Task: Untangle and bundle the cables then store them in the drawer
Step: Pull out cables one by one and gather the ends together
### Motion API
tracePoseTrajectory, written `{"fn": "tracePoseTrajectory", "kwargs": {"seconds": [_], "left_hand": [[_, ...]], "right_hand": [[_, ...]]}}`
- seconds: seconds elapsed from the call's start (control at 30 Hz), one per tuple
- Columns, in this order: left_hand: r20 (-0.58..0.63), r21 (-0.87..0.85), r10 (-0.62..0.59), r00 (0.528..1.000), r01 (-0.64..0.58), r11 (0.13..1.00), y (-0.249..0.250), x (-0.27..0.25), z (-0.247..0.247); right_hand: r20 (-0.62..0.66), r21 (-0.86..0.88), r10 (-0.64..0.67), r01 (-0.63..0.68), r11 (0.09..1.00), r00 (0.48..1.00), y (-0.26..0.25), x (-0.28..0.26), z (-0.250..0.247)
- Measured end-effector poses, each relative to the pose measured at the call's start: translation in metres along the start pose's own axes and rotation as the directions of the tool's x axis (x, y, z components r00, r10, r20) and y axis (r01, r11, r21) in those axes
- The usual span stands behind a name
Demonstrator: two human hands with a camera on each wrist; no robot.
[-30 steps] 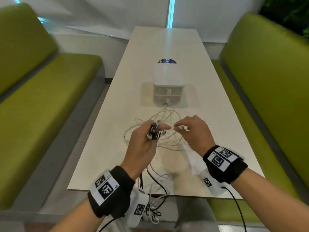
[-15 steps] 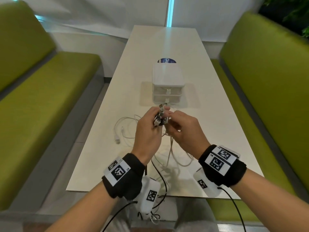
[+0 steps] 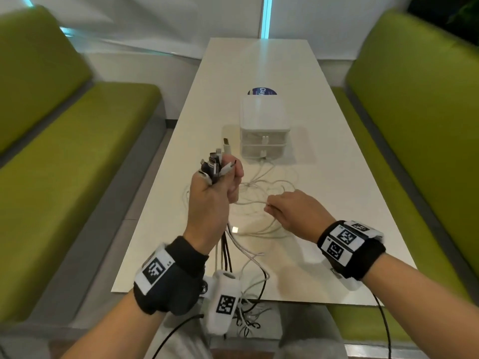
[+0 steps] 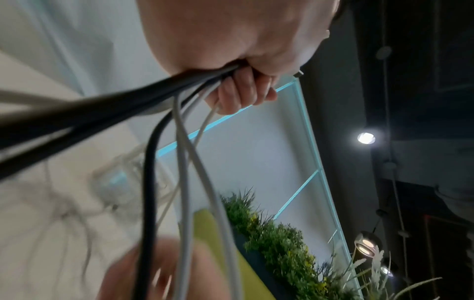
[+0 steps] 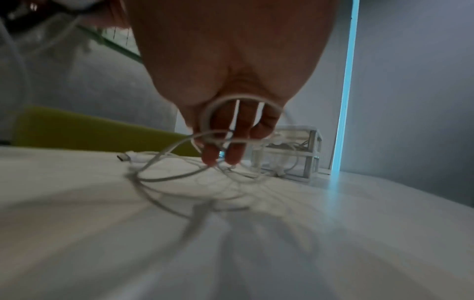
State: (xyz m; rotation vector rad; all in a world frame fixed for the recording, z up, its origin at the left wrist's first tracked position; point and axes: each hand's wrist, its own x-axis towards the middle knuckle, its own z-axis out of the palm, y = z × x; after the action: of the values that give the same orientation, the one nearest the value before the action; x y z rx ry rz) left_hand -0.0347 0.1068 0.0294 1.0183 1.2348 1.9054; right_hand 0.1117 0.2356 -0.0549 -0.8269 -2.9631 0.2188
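My left hand point(image 3: 215, 193) is raised over the table and grips a bundle of cable ends point(image 3: 216, 161), black and white plugs sticking up out of the fist. Below the fist the black and white cables point(image 4: 179, 130) hang down past the table's near edge. My right hand point(image 3: 290, 211) is low over the table, fingers curled through loops of white cable point(image 5: 225, 113). Loose white cable point(image 3: 264, 187) lies tangled between my hands and the drawer unit point(image 3: 263, 130), a small white two-drawer box whose drawers stand closed.
The long white table point(image 3: 337, 193) runs between two green benches point(image 3: 64, 156), one on each side. A round blue sticker point(image 3: 261, 91) lies behind the drawer unit. A plug end point(image 3: 235, 229) rests near my left wrist. Cable ends dangle off the near table edge.
My hands have parted. The left hand rose with the plug bundle, one more white plug in it. The right hand dropped back toward me and took hold of white cable loops.
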Motion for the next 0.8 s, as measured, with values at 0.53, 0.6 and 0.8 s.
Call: {"fn": "tracePoseTrajectory", "kwargs": {"seconds": [0.53, 0.6, 0.8], "left_hand": [[0.058, 0.233, -0.123, 0.991, 0.106, 0.967, -0.011, -0.01, -0.007], [0.102, 0.179, -0.129, 0.986, 0.109, 0.978, -0.005, -0.013, -0.004], [0.116, 0.123, -0.137, 0.984, 0.123, 0.985, 0.01, -0.014, -0.005]], "right_hand": [[-0.231, -0.075, 0.055, -0.074, 0.994, 0.971, -0.019, -0.016, -0.027], [-0.18, 0.107, -0.035, 0.055, 0.993, 0.983, -0.035, -0.014, -0.03], [-0.176, 0.626, 0.005, 0.108, 0.773, 0.984, -0.057, -0.002, 0.003]]}}
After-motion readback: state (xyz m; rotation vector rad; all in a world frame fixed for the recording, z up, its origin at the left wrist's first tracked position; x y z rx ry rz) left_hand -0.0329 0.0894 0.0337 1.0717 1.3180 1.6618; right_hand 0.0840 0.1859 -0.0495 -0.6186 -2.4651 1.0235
